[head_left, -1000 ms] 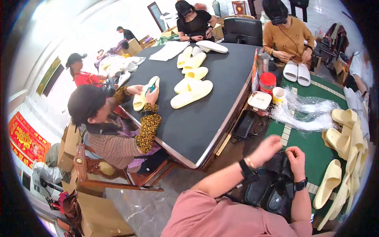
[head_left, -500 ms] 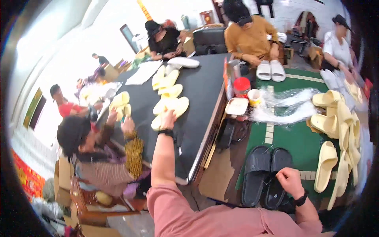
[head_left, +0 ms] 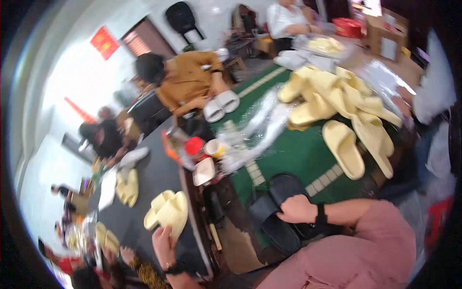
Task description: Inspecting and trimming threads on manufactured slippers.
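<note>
My left hand (head_left: 165,246) is closed on the heel end of a pale yellow slipper (head_left: 177,212). A matching slipper (head_left: 159,207) lies against it, above the dark tabletop (head_left: 156,178). My right hand (head_left: 298,209), fingers curled in, rests over a pair of black slippers (head_left: 275,226) at the near edge of the green mat (head_left: 240,195). The hand hides part of them, and what its fingers grip, if anything, cannot be seen. Another yellow pair (head_left: 127,188) lies farther off on the dark table.
Yellow slippers (head_left: 332,94) are heaped on the mat's right side, a single one (head_left: 344,149) nearer me. Clear plastic wrap (head_left: 262,130), a red-lidded jar (head_left: 194,146) and a cup (head_left: 215,148) stand mid-table. Co-workers sit around; one in brown (head_left: 190,79) has white slippers (head_left: 221,106).
My view has swung to the right. My left hand has drawn two yellow slippers away from the row on the dark table. My right hand stays over the black slippers.
</note>
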The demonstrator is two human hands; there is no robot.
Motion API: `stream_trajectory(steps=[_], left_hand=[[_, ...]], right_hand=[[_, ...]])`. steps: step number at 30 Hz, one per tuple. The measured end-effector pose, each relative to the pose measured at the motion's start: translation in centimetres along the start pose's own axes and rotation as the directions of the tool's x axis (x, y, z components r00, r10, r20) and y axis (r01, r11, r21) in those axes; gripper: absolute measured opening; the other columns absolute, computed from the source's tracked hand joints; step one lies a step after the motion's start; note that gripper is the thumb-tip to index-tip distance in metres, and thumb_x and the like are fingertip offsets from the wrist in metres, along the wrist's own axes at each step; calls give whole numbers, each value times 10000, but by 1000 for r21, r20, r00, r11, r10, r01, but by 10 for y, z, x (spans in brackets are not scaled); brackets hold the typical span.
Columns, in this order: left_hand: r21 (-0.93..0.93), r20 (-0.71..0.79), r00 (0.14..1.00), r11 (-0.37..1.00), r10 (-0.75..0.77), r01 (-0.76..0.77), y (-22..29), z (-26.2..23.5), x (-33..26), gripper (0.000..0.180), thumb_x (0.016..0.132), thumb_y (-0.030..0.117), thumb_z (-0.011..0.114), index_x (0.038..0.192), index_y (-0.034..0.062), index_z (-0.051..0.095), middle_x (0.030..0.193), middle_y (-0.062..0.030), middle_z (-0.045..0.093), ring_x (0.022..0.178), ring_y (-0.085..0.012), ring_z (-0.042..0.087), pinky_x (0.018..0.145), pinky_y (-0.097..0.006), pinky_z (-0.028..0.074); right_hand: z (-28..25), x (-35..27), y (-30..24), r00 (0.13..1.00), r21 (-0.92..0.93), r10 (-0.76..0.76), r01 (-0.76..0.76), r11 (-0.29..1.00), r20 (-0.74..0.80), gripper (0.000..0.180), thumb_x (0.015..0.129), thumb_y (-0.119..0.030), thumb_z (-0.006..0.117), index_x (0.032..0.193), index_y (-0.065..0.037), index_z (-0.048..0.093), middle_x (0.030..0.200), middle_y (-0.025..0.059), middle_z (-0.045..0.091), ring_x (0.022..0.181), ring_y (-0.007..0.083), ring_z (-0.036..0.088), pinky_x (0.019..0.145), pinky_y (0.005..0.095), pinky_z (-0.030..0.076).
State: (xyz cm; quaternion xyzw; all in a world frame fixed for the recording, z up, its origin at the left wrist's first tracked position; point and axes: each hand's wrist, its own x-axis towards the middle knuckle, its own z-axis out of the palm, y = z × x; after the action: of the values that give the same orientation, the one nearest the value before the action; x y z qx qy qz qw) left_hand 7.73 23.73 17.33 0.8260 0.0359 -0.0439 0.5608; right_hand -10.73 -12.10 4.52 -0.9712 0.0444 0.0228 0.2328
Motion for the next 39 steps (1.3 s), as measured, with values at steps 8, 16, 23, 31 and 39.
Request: stream_trajectory(steps=[8, 16, 23, 31, 39], left_hand=[[259, 392, 836, 826, 384, -501, 61, 31, -104, 176, 891, 119, 542, 930, -42, 602, 866, -182, 543, 809, -324, 555, 724, -411, 451], [-338, 839, 540, 849, 75, 407, 39, 197, -128, 294, 904, 122, 574, 1165, -13, 597, 1151, -74, 625, 877, -118, 620, 688, -214, 473], [78, 722, 692, 993, 7, -92, -15, 227, -117, 290, 902, 141, 620, 1146, -13, 640, 982, -111, 698, 814, -148, 665, 686, -258, 518], [314, 653, 717, 774, 244, -549, -77, 216, -59, 419, 850, 201, 624, 1217, 3, 583, 1095, -229, 628, 1049, -384, 582, 904, -429, 480], [322, 758, 651, 848, 35, -420, -80, 209, -73, 682, 768, 449, 709, 1263, 3, 562, 1080, -235, 656, 969, -353, 648, 841, -400, 513]], right_hand=[[-123, -17, 52, 896, -7, 220, -241, 970, -386, 401, 769, -372, 595, 685, 13, 668, 673, 230, 627, 664, 410, 637, 649, 478, 524], [-208, -13, 110, 678, 135, 266, -241, 961, -685, 422, 846, -430, 649, 775, -14, 624, 680, 176, 626, 648, 341, 629, 584, 425, 468], [-82, -47, 109, 917, 371, 313, -209, 905, -247, 331, 855, -336, 655, 882, -7, 633, 725, 156, 645, 637, 283, 619, 600, 380, 473], [-14, -38, 111, 956, 625, 284, -176, 761, -75, 282, 910, -147, 588, 1126, 30, 555, 741, 95, 626, 658, 134, 584, 568, 304, 462], [0, -22, 102, 950, 872, 303, -81, 483, -79, 344, 1018, -239, 419, 1227, -2, 555, 958, 50, 644, 694, 96, 564, 602, 236, 456]])
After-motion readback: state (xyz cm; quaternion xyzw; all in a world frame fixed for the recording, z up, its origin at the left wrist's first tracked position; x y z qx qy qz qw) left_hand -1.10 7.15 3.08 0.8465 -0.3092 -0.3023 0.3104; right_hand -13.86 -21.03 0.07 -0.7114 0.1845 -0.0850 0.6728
